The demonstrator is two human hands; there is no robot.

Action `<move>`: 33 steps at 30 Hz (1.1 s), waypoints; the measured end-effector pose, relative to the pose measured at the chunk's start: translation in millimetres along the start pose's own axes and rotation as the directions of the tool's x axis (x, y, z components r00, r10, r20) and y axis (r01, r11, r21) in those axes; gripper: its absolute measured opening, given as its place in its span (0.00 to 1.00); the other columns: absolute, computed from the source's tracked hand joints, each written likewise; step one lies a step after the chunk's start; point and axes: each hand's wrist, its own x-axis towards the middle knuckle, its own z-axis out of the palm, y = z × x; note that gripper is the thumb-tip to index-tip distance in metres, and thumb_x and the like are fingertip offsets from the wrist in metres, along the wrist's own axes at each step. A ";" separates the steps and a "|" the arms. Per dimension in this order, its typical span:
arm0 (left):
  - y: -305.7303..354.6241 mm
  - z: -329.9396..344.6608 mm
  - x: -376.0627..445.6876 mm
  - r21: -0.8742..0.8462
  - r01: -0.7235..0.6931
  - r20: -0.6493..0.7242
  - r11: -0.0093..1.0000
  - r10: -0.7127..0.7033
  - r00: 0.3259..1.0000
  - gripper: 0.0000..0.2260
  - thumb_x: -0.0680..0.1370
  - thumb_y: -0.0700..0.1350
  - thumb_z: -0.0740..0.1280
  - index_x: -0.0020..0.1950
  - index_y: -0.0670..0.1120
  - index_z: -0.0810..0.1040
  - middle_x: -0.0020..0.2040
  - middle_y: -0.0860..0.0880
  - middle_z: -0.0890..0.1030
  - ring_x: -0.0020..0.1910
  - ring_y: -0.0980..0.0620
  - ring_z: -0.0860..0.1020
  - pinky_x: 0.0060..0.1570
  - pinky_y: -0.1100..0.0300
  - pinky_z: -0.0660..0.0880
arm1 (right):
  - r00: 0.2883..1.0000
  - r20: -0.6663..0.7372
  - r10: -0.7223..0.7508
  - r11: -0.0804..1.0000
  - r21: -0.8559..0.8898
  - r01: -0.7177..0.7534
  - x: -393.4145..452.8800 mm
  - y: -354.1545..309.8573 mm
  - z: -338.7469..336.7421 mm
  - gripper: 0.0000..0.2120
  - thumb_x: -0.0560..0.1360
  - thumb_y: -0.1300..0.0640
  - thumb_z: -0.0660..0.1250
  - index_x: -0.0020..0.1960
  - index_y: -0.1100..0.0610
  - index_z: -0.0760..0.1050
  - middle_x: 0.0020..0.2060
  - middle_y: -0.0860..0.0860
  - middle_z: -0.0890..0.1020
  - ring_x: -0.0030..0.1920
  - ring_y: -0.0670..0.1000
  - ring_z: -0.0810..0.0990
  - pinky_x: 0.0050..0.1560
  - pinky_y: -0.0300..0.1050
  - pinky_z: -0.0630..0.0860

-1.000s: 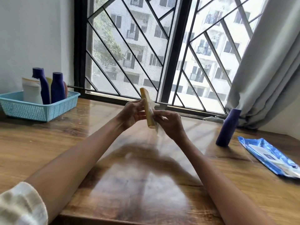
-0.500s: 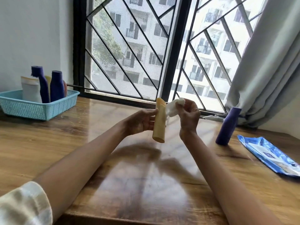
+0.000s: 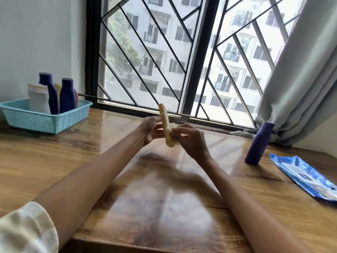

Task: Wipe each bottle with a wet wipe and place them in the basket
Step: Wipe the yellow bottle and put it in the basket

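Note:
My left hand grips a slim yellow bottle held upright above the middle of the wooden table. My right hand pinches a white wet wipe against the bottle's lower part; most of the wipe is hidden behind the bottle and fingers. A dark blue bottle stands on the table at the right. The light blue basket at the far left holds several bottles, among them two dark blue ones and a white one.
A blue pack of wet wipes lies at the right edge of the table. A grey curtain hangs behind the blue bottle. The barred window runs along the table's far side.
My right hand with the wipe has come down from the bottle's top to its lower part. The bottle has tilted slightly and its top now stands free.

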 end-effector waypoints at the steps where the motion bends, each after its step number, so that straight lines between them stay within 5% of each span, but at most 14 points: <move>1: -1.4 1.9 -0.7 0.011 0.007 0.012 1.000 -0.007 1.000 0.09 0.80 0.47 0.61 0.48 0.42 0.75 0.41 0.43 0.79 0.35 0.47 0.79 0.29 0.58 0.79 | 0.999 -0.025 0.023 1.000 0.012 -0.023 0.1 -0.4 0.5 0.08 0.71 0.59 0.73 0.50 0.59 0.83 0.42 0.50 0.82 0.41 0.44 0.80 0.40 0.38 0.79; 8: -12.7 23.8 -12.6 0.229 0.077 0.209 0.970 -0.126 0.970 0.09 0.78 0.51 0.64 0.50 0.46 0.77 0.39 0.45 0.80 0.36 0.52 0.80 0.33 0.60 0.77 | 0.939 -0.259 0.228 0.974 0.074 -0.216 4.3 2.6 -6.3 0.04 0.71 0.57 0.72 0.46 0.53 0.84 0.42 0.49 0.83 0.42 0.45 0.82 0.46 0.42 0.77; 16: -6.0 33.7 -14.1 0.380 0.039 0.265 0.924 -0.150 0.953 0.08 0.78 0.49 0.64 0.47 0.46 0.78 0.41 0.48 0.78 0.37 0.52 0.76 0.35 0.58 0.73 | 0.903 -0.387 0.187 0.980 0.004 -0.201 11.8 1.4 -19.0 0.05 0.73 0.55 0.70 0.47 0.54 0.83 0.40 0.48 0.78 0.41 0.47 0.78 0.39 0.22 0.65; 23: 2.1 22.0 -8.1 0.162 0.097 0.099 0.982 -0.115 0.988 0.08 0.79 0.47 0.63 0.49 0.43 0.77 0.40 0.43 0.80 0.37 0.47 0.81 0.33 0.56 0.79 | 0.983 -0.149 0.106 0.994 -0.004 -0.107 8.9 -4.9 -3.3 0.13 0.73 0.64 0.68 0.52 0.50 0.82 0.44 0.49 0.80 0.45 0.46 0.79 0.43 0.41 0.78; 28: 6.0 10.0 -0.5 0.004 0.082 -0.037 0.997 -0.082 0.996 0.06 0.79 0.43 0.63 0.45 0.42 0.75 0.35 0.44 0.81 0.34 0.48 0.80 0.28 0.56 0.80 | 0.997 -0.055 0.058 0.998 0.003 -0.058 6.2 -10.7 -3.0 0.08 0.68 0.66 0.71 0.45 0.58 0.84 0.38 0.46 0.80 0.38 0.42 0.78 0.38 0.40 0.77; 33: 10.7 -8.3 6.9 -0.059 0.048 -0.177 0.997 -0.058 0.983 0.06 0.78 0.43 0.65 0.45 0.41 0.73 0.40 0.41 0.76 0.38 0.46 0.77 0.22 0.56 0.77 | 0.995 0.094 -0.023 0.999 -0.026 0.026 4.3 -7.3 -2.4 0.06 0.67 0.66 0.73 0.41 0.57 0.84 0.37 0.46 0.81 0.38 0.46 0.80 0.39 0.44 0.79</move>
